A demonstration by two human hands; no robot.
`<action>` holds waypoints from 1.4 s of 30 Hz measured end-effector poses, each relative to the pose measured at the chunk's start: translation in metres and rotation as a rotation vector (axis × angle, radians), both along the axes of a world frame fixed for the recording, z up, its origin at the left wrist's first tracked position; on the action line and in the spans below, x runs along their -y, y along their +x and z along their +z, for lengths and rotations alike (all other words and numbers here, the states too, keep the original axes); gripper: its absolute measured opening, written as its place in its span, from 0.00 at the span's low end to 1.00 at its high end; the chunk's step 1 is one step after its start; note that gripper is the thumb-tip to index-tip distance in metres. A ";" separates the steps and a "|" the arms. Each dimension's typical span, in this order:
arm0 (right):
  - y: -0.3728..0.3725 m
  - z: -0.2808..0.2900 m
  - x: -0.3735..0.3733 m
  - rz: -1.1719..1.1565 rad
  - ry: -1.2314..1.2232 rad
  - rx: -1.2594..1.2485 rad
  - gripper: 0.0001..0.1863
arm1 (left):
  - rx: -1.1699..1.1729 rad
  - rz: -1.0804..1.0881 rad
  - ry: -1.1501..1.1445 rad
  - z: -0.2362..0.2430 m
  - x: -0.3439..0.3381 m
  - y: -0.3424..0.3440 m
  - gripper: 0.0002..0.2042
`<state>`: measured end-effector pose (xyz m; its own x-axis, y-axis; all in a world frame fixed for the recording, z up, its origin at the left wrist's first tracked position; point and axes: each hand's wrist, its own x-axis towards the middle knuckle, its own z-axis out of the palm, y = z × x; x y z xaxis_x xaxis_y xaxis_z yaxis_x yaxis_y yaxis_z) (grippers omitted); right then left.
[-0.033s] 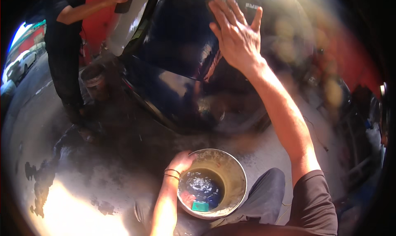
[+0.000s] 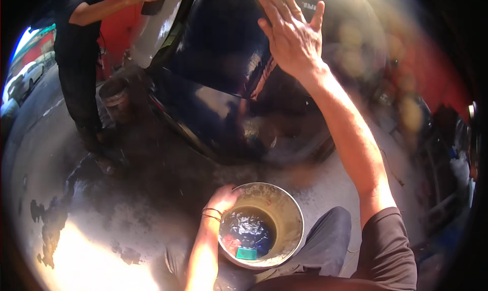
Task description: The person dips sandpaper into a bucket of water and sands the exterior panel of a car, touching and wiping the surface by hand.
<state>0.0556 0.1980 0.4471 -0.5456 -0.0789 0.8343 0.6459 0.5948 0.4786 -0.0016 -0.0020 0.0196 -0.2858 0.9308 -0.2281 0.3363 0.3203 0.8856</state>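
Observation:
My left hand (image 2: 224, 198), with thin bands at the wrist, is closed over the left rim of a round bucket (image 2: 291, 225) between my knees. Dark water (image 2: 249, 230) with bright reflections stands in it. A small green block (image 2: 247, 254) and something pinkish (image 2: 231, 244) show at its near side. Up ahead, my right hand (image 2: 295, 39) lies with fingers stretched out and thumb apart against the glossy dark car body (image 2: 213, 41). Whether anything is under that palm is hidden.
At the left a co-worker (image 2: 79, 62) in dark clothes holds a dark pad against a pale car panel (image 2: 160, 26). Another bucket (image 2: 115, 98) stands by their legs. Wet patches mark the concrete floor (image 2: 168, 230). A white car (image 2: 33, 75) is far left.
My right hand has slid slightly upward, farther along the dark car body. The left hand and bucket stay in place.

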 end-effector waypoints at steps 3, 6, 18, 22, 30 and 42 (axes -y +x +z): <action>0.005 -0.007 0.000 0.020 0.045 -0.002 0.30 | -0.010 0.050 0.001 0.017 0.007 0.001 0.24; 0.005 -0.003 0.000 0.026 0.060 0.027 0.30 | -0.064 0.052 -0.007 0.005 0.010 -0.007 0.24; 0.033 0.059 -0.018 0.016 0.248 0.367 0.32 | 0.005 0.004 -0.014 0.024 0.009 0.000 0.25; 0.045 0.094 0.000 -0.012 0.324 0.616 0.35 | -0.022 0.039 -0.048 0.013 0.016 -0.007 0.25; -0.009 0.116 0.002 0.160 0.195 0.817 0.36 | -0.101 0.046 -0.014 0.016 0.016 0.001 0.21; -0.070 0.120 -0.002 0.099 0.213 0.879 0.29 | -0.129 0.053 -0.019 0.019 0.019 -0.001 0.22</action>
<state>-0.0141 0.2005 0.5674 -0.9609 -0.2639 0.0835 -0.0527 0.4705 0.8808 -0.0025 -0.0206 0.0385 -0.3622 0.9095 -0.2038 0.4291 0.3568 0.8298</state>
